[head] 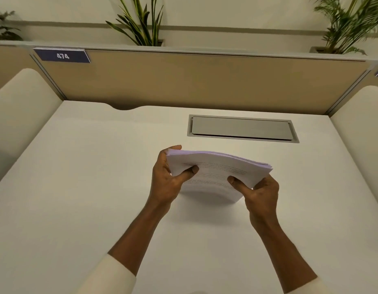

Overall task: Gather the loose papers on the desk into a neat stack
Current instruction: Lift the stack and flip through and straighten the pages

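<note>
A thick stack of white printed papers (217, 170) is held between both hands over the middle of the white desk (88, 177). The stack bows upward in its middle, and its near lower edge seems to rest on the desk. My left hand (166, 181) grips the stack's left end, thumb on the top sheet and fingers curled behind. My right hand (260, 194) grips the right near corner, thumb on top. The sheet edges at the far right look slightly fanned. No other loose sheets show on the desk.
A grey cable hatch (242, 128) is set in the desk behind the papers. A tan partition (194, 81) with a "474" label (62, 55) closes the back. Padded side dividers (20, 107) stand at left and right. Plants (141, 24) sit above the partition.
</note>
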Demonstrator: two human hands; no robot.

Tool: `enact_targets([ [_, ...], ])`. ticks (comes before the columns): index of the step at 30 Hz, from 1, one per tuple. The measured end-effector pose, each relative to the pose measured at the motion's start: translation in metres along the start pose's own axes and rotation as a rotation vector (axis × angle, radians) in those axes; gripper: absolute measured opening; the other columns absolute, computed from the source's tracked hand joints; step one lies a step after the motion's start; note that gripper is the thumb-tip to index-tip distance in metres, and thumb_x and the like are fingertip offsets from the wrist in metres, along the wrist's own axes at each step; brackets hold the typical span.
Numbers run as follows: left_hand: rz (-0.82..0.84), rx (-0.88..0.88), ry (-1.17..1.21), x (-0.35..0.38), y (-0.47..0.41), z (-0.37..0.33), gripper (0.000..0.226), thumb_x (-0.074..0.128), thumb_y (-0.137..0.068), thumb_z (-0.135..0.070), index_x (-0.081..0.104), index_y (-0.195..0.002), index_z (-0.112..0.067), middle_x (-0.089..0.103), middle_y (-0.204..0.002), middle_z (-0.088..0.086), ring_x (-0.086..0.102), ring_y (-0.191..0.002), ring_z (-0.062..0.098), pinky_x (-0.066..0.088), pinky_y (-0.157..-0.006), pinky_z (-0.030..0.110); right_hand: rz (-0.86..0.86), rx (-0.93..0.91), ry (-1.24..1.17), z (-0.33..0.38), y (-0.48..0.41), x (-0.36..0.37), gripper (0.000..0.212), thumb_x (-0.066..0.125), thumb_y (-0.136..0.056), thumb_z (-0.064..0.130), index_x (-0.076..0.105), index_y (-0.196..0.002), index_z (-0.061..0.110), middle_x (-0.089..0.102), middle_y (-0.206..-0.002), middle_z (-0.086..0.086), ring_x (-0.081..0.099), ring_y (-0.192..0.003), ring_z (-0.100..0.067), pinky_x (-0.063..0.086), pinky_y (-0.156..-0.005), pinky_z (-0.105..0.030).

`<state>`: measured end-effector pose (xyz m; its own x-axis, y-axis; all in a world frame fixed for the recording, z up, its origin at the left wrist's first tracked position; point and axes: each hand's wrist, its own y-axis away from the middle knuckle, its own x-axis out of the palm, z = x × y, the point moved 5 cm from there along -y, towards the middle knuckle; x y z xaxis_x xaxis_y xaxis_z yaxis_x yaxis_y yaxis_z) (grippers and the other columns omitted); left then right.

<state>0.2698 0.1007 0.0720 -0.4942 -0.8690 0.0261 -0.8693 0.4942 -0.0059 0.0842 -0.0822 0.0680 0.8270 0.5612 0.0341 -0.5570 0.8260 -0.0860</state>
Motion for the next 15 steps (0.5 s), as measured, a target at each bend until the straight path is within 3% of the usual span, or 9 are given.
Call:
enact_targets([
  [2, 0.012, 0.01, 0.007, 0.003, 0.001, -0.005, 0.078, 0.095, -0.069, -0.044, 0.063, -0.138, -0.026, 0.074, -0.122, -0.018, 0.07, -0.112, 0.002, 0.059, -0.087, 0.018, 0.033, -0.038, 0.02, 0.004, -0.001, -0.001, 0.041, 0.093, -0.073, 0.015, 0.08, -0.108, 0.031, 0.082, -0.11, 0.004, 0.076, -0.105, -0.017, 0.064, -0.086, -0.032],
  [4, 0.026, 0.038, 0.005, 0.007, 0.002, -0.012, 0.078, 0.089, -0.072, -0.053, 0.063, -0.138, -0.021, 0.075, -0.121, -0.023, 0.07, -0.111, 0.001, 0.059, -0.086, 0.018, 0.045, -0.044, 0.011, 0.007, -0.001, 0.001, 0.039, 0.092, -0.074, 0.015, 0.079, -0.109, 0.03, 0.08, -0.112, 0.004, 0.074, -0.107, -0.015, 0.063, -0.084, -0.03],
  [7, -0.019, 0.028, 0.048, 0.017, 0.004, -0.024, 0.076, 0.079, -0.076, -0.075, 0.067, -0.131, -0.024, 0.078, -0.115, -0.012, 0.073, -0.106, 0.009, 0.062, -0.08, 0.024, 0.042, -0.03, -0.03, 0.009, 0.001, 0.01, 0.038, 0.092, -0.081, 0.01, 0.082, -0.102, 0.04, 0.08, -0.104, 0.005, 0.075, -0.101, -0.012, 0.063, -0.08, -0.025],
  [10, -0.089, 0.002, 0.066, 0.025, 0.004, -0.036, 0.09, 0.063, -0.067, -0.099, 0.074, -0.118, -0.026, 0.082, -0.1, -0.003, 0.077, -0.093, 0.017, 0.063, -0.07, 0.026, 0.019, -0.018, -0.04, 0.014, -0.001, 0.016, 0.049, 0.086, -0.09, 0.003, 0.082, -0.099, 0.051, 0.082, -0.102, 0.01, 0.078, -0.1, -0.012, 0.065, -0.08, -0.023],
  [15, -0.184, -0.027, 0.058, 0.027, -0.002, -0.045, 0.073, 0.052, -0.072, -0.102, 0.08, -0.093, -0.038, 0.083, -0.085, -0.009, 0.077, -0.075, 0.007, 0.056, -0.06, 0.014, 0.019, -0.054, 0.001, 0.025, -0.011, 0.015, 0.045, 0.089, -0.087, 0.007, 0.081, -0.097, 0.051, 0.083, -0.101, 0.009, 0.078, -0.097, -0.014, 0.066, -0.081, -0.026],
])
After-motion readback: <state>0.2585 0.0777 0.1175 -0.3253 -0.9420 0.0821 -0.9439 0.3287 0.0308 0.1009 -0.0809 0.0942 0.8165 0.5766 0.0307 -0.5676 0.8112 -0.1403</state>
